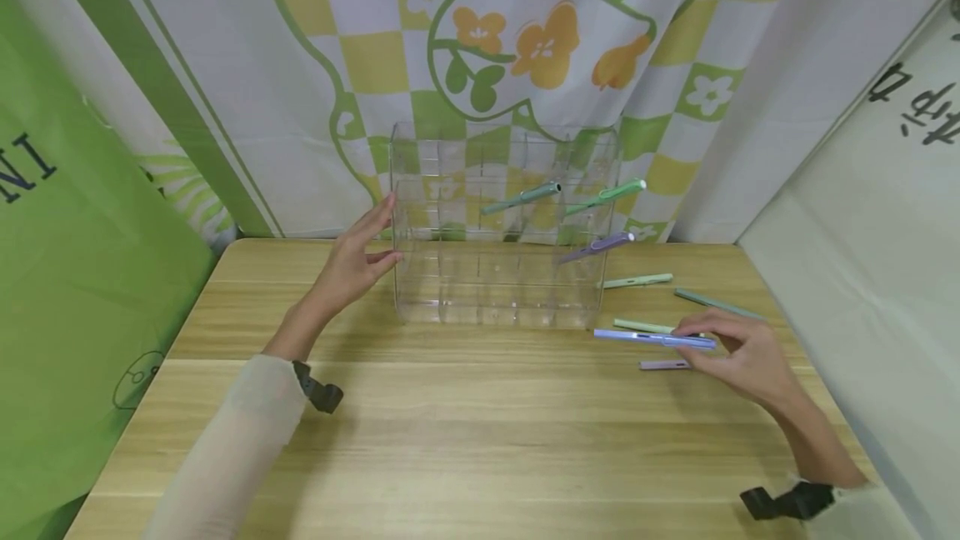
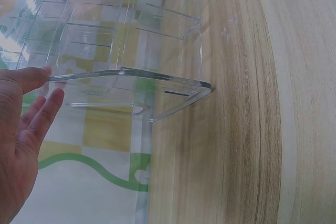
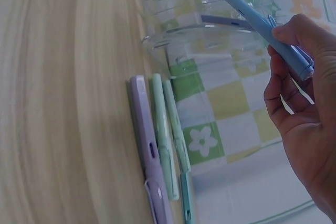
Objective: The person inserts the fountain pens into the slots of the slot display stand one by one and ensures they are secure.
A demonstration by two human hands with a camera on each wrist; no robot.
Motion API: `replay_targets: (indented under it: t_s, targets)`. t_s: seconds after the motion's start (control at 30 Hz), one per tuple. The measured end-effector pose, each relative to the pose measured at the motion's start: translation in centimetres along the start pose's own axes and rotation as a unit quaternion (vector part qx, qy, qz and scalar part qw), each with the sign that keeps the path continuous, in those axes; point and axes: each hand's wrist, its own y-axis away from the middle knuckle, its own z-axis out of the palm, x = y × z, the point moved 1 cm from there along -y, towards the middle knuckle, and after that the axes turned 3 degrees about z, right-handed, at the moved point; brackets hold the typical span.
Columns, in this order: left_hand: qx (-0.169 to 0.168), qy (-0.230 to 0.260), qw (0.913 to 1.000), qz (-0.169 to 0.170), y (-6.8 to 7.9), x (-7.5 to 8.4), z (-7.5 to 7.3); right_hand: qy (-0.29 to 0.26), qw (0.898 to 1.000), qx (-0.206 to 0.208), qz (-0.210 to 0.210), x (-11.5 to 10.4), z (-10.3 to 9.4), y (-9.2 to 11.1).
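Note:
A clear pen rack (image 1: 495, 307) with several compartments stands upright on the table. My left hand (image 1: 354, 261) touches its left side, thumb and fingers fairly straight; in the left wrist view the fingertips (image 2: 50, 103) are at the edge of the clear side panel (image 2: 157, 76). My right hand (image 1: 746, 357) pinches a blue pen (image 3: 252, 19) between thumb and fingers, above the table to the right of the rack. A dark green pen (image 1: 525, 197), a bright green pen (image 1: 611, 192) and a purple pen (image 1: 603, 245) sit slanted in the rack.
Beside the rack's right side lie pale green pens (image 1: 637, 281), a teal pen (image 1: 716, 303) and a light purple pen (image 3: 144, 135) on the wooden table (image 1: 480, 440). A patterned curtain (image 1: 360, 40) hangs right behind the rack.

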Motion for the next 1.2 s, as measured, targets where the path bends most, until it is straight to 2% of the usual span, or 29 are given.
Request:
replay_targets:
  t_s: [0.1,0.17,0.4,0.5,0.67,0.77,1.0,1.2]
  targets:
    - [-0.001,-0.002,1.0000,-0.002,0.0,0.0,0.0,-0.036,0.999,0.004,-0.038,0.0,0.4,-0.7]
    - [-0.002,-0.001,1.0000,-0.006,0.0,0.0,0.0,-0.031,0.998,0.008,-0.047,-0.1,0.6,-1.1]
    - [-0.005,0.002,0.9999,-0.010,0.0,0.0,0.0,0.017,0.999,0.019,-0.021,-1.0,1.2,-2.1]
    - [-0.004,0.002,1.0000,-0.008,0.0,-0.1,0.0,-0.005,0.999,0.027,-0.036,-1.1,1.5,-2.7]
    - [-0.002,0.002,1.0000,-0.008,0.0,-0.1,0.0,-0.072,0.994,0.039,-0.077,-1.1,2.2,-3.9]
    - [-0.003,0.000,1.0000,-0.009,0.0,0.0,0.0,-0.078,0.992,0.053,-0.086,-1.3,2.5,-4.5]
    - [-0.002,0.005,0.9999,-0.010,-0.1,0.1,0.0,-0.055,0.992,0.093,-0.067,-2.0,3.4,-5.5]
    - [-0.005,0.012,0.9998,-0.013,0.0,0.1,0.0,-0.055,0.989,0.127,-0.058,-2.3,4.3,-6.4]
